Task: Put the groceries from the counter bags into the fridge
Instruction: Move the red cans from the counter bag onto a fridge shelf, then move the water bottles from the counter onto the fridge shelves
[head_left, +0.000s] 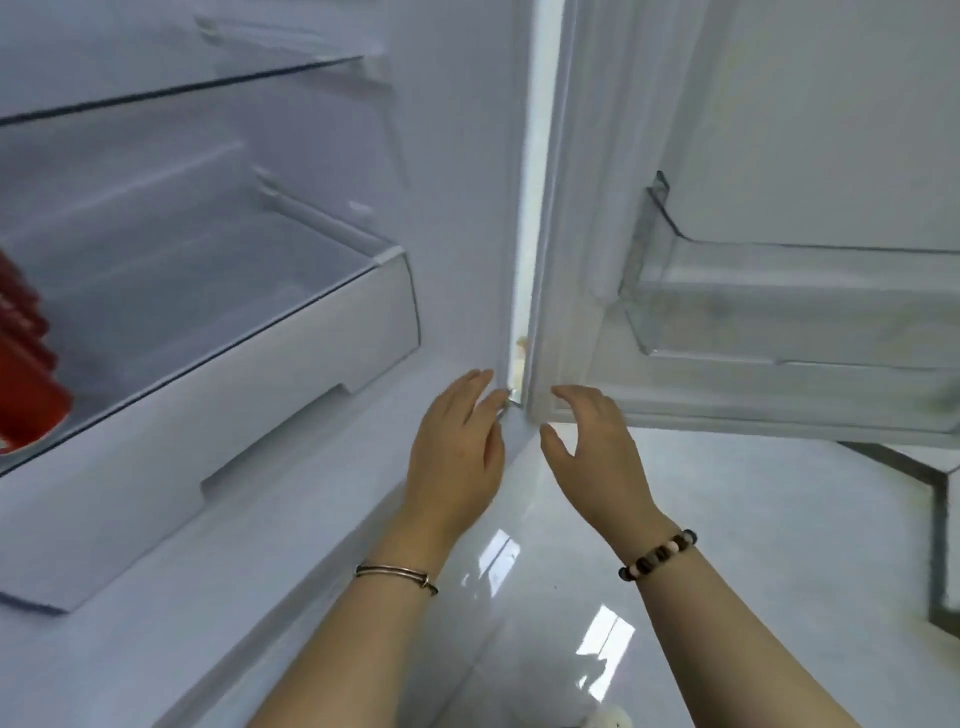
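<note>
The white fridge stands open in front of me, with a glass shelf (218, 338) over a white drawer (171, 431). A red ribbed item (26, 358) sits on that shelf at the far left, cut off by the frame edge. My left hand (457, 447) is open, fingers straight, reaching toward the lower hinge corner of the fridge. My right hand (597, 447) hovers beside it with relaxed fingers and holds nothing. No bags or counter are in view.
The open fridge door (779, 130) is on the right with a clear door bin (789, 301) that looks empty. A higher glass shelf (182, 88) is at the top left. Glossy white floor tiles (727, 545) lie below.
</note>
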